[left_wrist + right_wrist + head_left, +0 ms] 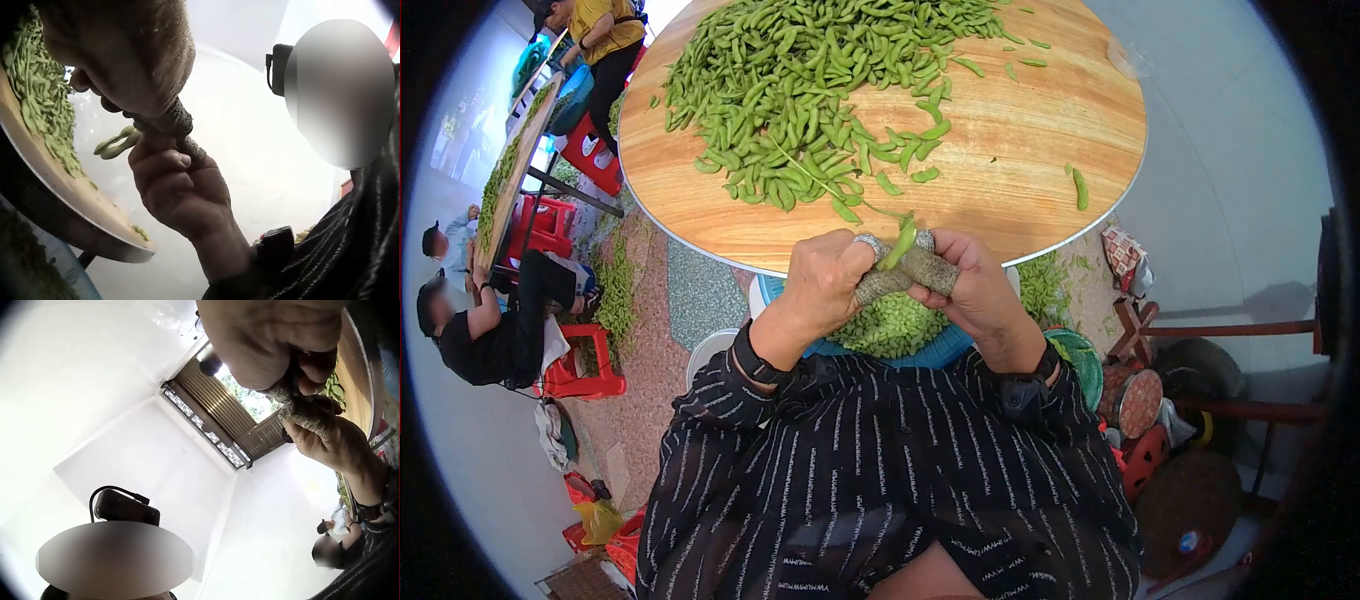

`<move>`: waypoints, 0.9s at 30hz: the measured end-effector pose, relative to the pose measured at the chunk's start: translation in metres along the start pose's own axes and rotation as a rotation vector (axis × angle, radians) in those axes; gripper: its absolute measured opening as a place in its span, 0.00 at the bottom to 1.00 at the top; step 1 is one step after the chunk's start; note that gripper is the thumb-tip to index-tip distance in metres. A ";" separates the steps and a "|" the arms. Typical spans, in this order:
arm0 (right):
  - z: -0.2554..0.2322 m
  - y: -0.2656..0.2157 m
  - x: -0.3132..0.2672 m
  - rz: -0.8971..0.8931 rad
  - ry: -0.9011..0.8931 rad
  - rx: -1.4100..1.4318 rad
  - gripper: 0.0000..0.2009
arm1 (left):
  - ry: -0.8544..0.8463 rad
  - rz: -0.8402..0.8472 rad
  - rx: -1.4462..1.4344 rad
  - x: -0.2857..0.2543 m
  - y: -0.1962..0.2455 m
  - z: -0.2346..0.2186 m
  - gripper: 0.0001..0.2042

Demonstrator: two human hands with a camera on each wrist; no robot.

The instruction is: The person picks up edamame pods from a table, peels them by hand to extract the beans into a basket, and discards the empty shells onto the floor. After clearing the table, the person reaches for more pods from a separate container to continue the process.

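Observation:
In the head view the left hand (825, 278) and the right hand (978, 285) meet at the near edge of the round table, fingers curled round a green bean pod (902, 243). Grey coverings wrap the thumbs and some fingers. Pods (116, 145) also stick out from between the hands in the left wrist view. Below the hands stands a blue basin (930, 342) holding shelled green beans (888, 322). A large heap of pods (800, 80) covers the table's far left part.
The wooden table (1020, 130) carries a few loose pods on its right side. Red stools (590, 370) and people at another table (518, 180) are at the left. A green basket (1080, 365) and a wooden rack (1230, 330) stand at the right.

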State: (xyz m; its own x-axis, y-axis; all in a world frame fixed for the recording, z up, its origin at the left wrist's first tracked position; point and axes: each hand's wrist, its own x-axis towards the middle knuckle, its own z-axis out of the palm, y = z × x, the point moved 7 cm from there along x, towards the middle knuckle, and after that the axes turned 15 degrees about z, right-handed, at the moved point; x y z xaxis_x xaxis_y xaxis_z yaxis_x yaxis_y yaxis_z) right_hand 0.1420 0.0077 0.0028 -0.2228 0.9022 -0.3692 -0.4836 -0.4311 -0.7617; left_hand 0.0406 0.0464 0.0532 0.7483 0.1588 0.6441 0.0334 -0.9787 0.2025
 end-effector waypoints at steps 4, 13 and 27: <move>0.001 -0.002 -0.002 0.002 0.020 -0.056 0.05 | -0.031 -0.011 -0.020 0.001 0.001 0.002 0.12; 0.002 -0.001 0.003 -0.119 -0.025 -0.091 0.05 | 0.001 -0.134 -0.320 -0.009 -0.004 0.017 0.11; -0.001 0.001 -0.004 0.078 -0.140 0.112 0.07 | -0.115 -0.195 -0.253 -0.012 -0.007 0.012 0.09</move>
State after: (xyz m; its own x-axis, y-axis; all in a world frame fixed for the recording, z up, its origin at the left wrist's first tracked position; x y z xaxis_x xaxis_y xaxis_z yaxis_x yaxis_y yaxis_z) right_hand 0.1432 0.0035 0.0029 -0.3748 0.8619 -0.3415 -0.5497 -0.5032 -0.6667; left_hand 0.0392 0.0500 0.0355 0.8144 0.3100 0.4906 0.0286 -0.8658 0.4995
